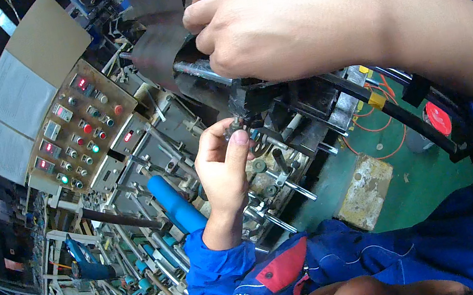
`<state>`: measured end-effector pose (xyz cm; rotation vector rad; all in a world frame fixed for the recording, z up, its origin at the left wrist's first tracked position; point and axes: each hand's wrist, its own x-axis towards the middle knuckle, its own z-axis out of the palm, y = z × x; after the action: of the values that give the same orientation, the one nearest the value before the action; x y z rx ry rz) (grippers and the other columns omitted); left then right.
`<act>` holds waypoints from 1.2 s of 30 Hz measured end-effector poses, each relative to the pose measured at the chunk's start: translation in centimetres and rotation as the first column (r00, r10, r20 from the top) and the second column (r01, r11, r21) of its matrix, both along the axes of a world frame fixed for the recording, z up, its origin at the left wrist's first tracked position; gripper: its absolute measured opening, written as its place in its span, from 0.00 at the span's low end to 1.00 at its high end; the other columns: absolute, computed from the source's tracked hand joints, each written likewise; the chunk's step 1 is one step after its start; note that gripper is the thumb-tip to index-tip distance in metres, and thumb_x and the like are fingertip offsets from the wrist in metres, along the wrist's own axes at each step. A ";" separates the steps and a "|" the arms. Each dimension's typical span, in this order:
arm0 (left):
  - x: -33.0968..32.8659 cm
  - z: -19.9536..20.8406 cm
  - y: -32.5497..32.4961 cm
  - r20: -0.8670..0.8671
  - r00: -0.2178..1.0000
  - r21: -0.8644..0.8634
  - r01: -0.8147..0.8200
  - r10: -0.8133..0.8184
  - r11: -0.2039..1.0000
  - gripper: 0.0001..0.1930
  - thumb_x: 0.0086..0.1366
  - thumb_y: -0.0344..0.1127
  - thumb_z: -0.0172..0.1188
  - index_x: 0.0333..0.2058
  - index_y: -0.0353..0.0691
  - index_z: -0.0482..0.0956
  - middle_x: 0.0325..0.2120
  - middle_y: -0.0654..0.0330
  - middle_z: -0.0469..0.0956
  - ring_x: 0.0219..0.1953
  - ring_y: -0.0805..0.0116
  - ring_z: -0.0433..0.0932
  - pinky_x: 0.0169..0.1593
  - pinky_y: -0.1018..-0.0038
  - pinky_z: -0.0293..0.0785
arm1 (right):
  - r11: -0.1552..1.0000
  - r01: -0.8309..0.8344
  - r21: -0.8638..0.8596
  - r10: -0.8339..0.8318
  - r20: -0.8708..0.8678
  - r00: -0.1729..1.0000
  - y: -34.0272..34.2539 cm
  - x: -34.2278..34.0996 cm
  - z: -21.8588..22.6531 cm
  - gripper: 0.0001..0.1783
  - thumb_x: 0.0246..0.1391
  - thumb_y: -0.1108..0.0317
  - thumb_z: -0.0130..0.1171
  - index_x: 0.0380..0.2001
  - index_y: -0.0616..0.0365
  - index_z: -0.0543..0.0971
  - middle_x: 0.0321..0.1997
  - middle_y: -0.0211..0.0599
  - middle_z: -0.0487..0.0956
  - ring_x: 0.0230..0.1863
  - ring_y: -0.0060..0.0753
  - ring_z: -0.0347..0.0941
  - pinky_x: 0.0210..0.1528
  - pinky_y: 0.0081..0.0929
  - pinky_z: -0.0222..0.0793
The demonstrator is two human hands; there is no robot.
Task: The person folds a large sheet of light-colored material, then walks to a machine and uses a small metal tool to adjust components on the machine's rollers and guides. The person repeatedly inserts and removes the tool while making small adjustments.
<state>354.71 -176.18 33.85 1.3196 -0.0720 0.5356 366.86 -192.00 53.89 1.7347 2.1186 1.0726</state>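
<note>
My left hand (222, 165) pinches a small metal knob (235, 126) between thumb and forefinger. The knob sits at the lower end of a dark machine bracket (250, 100). Higher up, my right hand (275, 22) is closed over the dark machine part, its knuckles toward me. Its fingertips are turned away, so what they grip is hidden. Just below the right hand, a bright metal rod (199, 71) runs in under its fingers. To the left of the rod a dark, brownish sheet or web (152, 55) passes through the machine.
A control panel (80, 127) with lit buttons stands at left, papers (12, 116) above it. A blue roller (176, 202) lies beside my left wrist. Rods and rollers crowd the lower left. On the green floor are a worn block (364, 192), an orange hose (396, 149) and a red-topped container (437, 120).
</note>
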 end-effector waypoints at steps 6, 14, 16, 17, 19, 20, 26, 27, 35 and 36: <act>0.1 -0.1 -0.5 -0.003 0.998 0.010 -0.065 0.065 0.998 0.20 0.65 0.27 0.70 0.54 0.34 0.75 0.40 0.63 0.81 0.39 0.77 0.78 0.45 0.78 0.77 | 0.999 0.032 0.012 -0.033 0.053 0.998 0.0 0.0 -0.1 0.06 0.44 0.66 0.64 0.23 0.54 0.87 0.31 0.29 0.84 0.47 0.32 0.78 0.58 0.29 0.71; -0.1 -0.1 -0.7 0.034 0.984 0.175 -0.179 0.176 0.968 0.16 0.64 0.26 0.71 0.50 0.33 0.80 0.40 0.65 0.80 0.39 0.79 0.77 0.44 0.81 0.74 | 0.999 0.036 -0.006 -0.036 0.026 0.999 0.0 0.0 0.2 0.05 0.44 0.66 0.63 0.22 0.53 0.85 0.31 0.28 0.84 0.47 0.33 0.77 0.60 0.30 0.70; -0.2 0.1 -0.4 0.036 0.983 0.231 -0.185 0.182 0.955 0.16 0.66 0.28 0.70 0.51 0.33 0.81 0.40 0.65 0.78 0.39 0.80 0.76 0.42 0.81 0.74 | 0.998 0.047 -0.035 -0.048 -0.021 0.999 0.0 -0.3 0.4 0.05 0.45 0.66 0.63 0.21 0.53 0.84 0.31 0.28 0.83 0.47 0.33 0.77 0.61 0.31 0.69; -0.2 0.3 0.0 0.080 0.981 0.216 -0.189 0.176 0.958 0.15 0.68 0.30 0.68 0.52 0.33 0.80 0.41 0.64 0.79 0.40 0.79 0.76 0.43 0.81 0.74 | 0.996 0.066 -0.067 -0.069 -0.045 0.997 -0.1 -0.4 0.6 0.05 0.46 0.66 0.62 0.21 0.53 0.83 0.32 0.29 0.82 0.49 0.35 0.76 0.63 0.32 0.68; 0.2 1.3 1.2 0.226 0.956 0.234 -0.238 0.186 0.943 0.15 0.73 0.33 0.61 0.54 0.32 0.79 0.44 0.60 0.80 0.43 0.78 0.77 0.45 0.79 0.75 | 0.998 0.046 -0.042 -0.046 -0.016 0.999 -0.1 -0.5 0.9 0.05 0.46 0.66 0.62 0.22 0.54 0.83 0.33 0.30 0.82 0.51 0.35 0.76 0.64 0.33 0.68; 0.7 1.9 1.8 0.296 0.930 0.273 -0.299 0.216 0.914 0.17 0.70 0.30 0.63 0.56 0.33 0.79 0.48 0.55 0.82 0.46 0.70 0.80 0.50 0.74 0.77 | 0.999 0.036 -0.027 -0.036 -0.001 0.999 -0.1 -0.5 1.0 0.05 0.47 0.67 0.61 0.23 0.54 0.83 0.34 0.31 0.82 0.52 0.36 0.76 0.64 0.33 0.68; 5.2 7.0 6.2 0.718 0.692 0.694 -0.703 -0.070 0.156 0.20 0.56 0.24 0.67 0.50 0.38 0.83 0.50 0.51 0.84 0.54 0.51 0.83 0.59 0.59 0.79 | 1.000 -0.002 0.015 0.001 0.042 0.999 0.4 -0.9 2.5 0.06 0.51 0.66 0.62 0.24 0.56 0.82 0.32 0.33 0.82 0.47 0.36 0.76 0.56 0.34 0.69; 5.6 7.7 6.6 0.722 0.684 0.692 -0.710 -0.104 0.132 0.20 0.56 0.24 0.67 0.49 0.38 0.83 0.49 0.51 0.84 0.53 0.52 0.83 0.58 0.60 0.80 | 1.000 -0.031 0.003 0.030 0.062 0.998 0.3 -0.9 3.0 0.07 0.52 0.66 0.63 0.25 0.56 0.82 0.30 0.33 0.81 0.43 0.35 0.76 0.50 0.33 0.70; 6.9 8.5 6.6 0.737 0.655 0.669 -0.742 -0.165 0.042 0.17 0.56 0.25 0.64 0.47 0.38 0.84 0.44 0.53 0.85 0.49 0.54 0.85 0.57 0.60 0.81 | 0.994 0.073 -0.084 -0.063 0.121 0.991 -0.6 -1.2 4.4 0.07 0.53 0.66 0.62 0.30 0.57 0.85 0.35 0.33 0.84 0.46 0.34 0.75 0.53 0.31 0.69; 6.9 8.3 6.6 0.743 0.651 0.663 -0.748 -0.155 0.040 0.17 0.56 0.25 0.64 0.47 0.38 0.84 0.44 0.53 0.85 0.49 0.54 0.85 0.57 0.60 0.81 | 0.995 0.068 -0.074 -0.059 0.114 0.992 -0.3 -1.3 4.4 0.07 0.54 0.66 0.62 0.31 0.56 0.85 0.36 0.33 0.84 0.46 0.34 0.76 0.54 0.31 0.69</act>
<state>361.62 -169.56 42.12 2.4856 -0.9372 1.6199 365.61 -192.34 58.25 1.6550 1.9973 1.0300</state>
